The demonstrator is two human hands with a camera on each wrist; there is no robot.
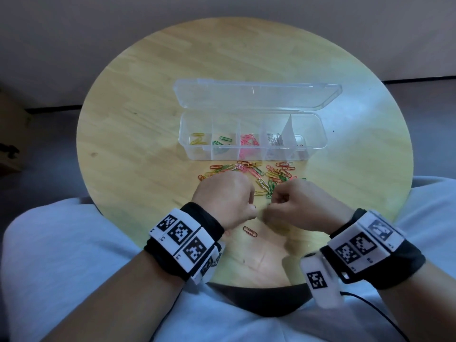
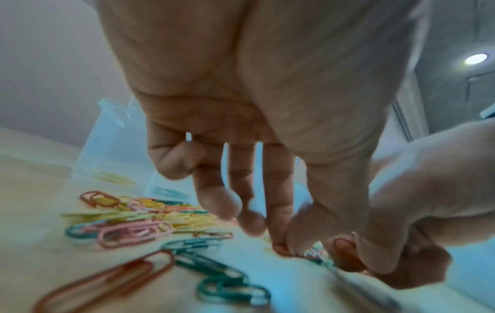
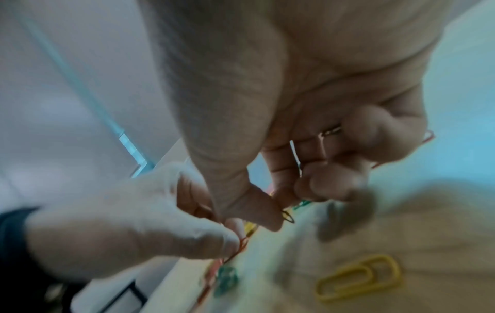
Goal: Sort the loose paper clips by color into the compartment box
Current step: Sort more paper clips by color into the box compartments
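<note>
Both hands, the left and the right, met fingertip to fingertip, pinching linked clips just before the pile near the box; separating them seemingly came next, then sorting.

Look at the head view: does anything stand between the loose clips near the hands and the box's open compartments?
Nothing visible does. The loose clips lie on the table just in front of the compartment box, whose lid is folded back. Only its low front wall must be cleared.
</note>
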